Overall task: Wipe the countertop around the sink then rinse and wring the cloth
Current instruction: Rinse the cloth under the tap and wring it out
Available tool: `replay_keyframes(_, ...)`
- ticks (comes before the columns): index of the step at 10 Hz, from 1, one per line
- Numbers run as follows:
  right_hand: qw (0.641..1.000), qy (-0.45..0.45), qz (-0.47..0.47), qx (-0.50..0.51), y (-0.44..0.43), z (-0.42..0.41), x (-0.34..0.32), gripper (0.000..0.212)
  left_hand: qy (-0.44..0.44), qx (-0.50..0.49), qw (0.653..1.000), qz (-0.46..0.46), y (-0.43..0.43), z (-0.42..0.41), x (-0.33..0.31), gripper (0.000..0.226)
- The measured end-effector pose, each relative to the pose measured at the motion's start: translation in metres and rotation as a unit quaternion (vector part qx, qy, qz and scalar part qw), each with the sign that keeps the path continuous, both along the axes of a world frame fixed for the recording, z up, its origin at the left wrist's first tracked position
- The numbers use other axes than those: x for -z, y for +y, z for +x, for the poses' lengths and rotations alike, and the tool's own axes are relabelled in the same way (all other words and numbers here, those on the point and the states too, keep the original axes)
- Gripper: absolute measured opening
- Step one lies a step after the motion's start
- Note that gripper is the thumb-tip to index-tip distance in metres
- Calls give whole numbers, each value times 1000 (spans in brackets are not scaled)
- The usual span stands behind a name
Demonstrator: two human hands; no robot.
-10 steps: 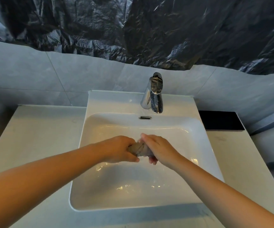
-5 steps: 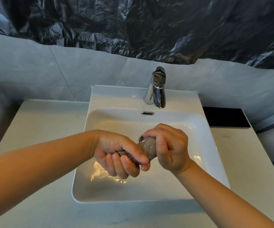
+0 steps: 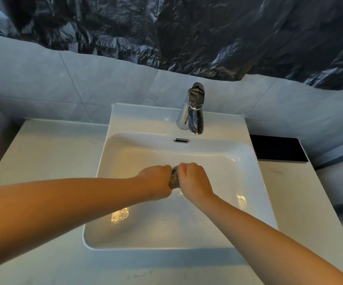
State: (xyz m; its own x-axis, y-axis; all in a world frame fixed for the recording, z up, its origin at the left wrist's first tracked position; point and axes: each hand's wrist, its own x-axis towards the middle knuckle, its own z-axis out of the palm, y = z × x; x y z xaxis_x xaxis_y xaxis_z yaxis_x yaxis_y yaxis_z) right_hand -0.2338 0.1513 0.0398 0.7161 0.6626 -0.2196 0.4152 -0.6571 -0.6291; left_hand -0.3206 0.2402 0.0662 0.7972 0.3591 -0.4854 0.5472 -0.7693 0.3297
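Head view: we look down on our two bare arms reaching over the white rectangular ceramic sink point(image 3: 254, 161).
Cloth: we hold a small grey wet cloth point(image 3: 174, 180), bunched into a roll, above the basin.
Left hand point(image 3: 156, 182): fingers closed around the cloth's left end.
Right hand point(image 3: 193, 182): fingers clenched on its right end.
Surroundings: chrome faucet point(image 3: 194, 109) behind; pale counter point(image 3: 49, 153) on both sides.

A pale table point(image 3: 49, 153) carries a white sink point(image 3: 141, 118) at its middle, a black slab point(image 3: 277, 148) at right.
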Motion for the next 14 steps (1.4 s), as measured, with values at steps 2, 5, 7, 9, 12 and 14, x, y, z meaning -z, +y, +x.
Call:
replay_keyframes(2,963,236,-81,98,10,16,-2,36,-12,103,992,73,6,14,10,33)
replay_keyframes(5,971,240,-11,-6,-13,22,-20,36,122,18,963,-240,13,20,-2,26)
replay_keyframes(7,961,-32,246,-118,-69,0,-25,43,255,-14,737,-625,38,2,-25,13)
replay_keyframes(9,901,-127,372,-186,-57,-4,-34,41,355,95,604,-707,33,6,-35,23)
replay_keyframes(12,969,-77,182,-149,-35,22,-25,47,148,-77,910,-381,-3,11,-35,20)
replay_keyframes(14,987,-79,79,-115,-28,20,-15,47,-17,-52,991,-124,-17,8,-6,18)
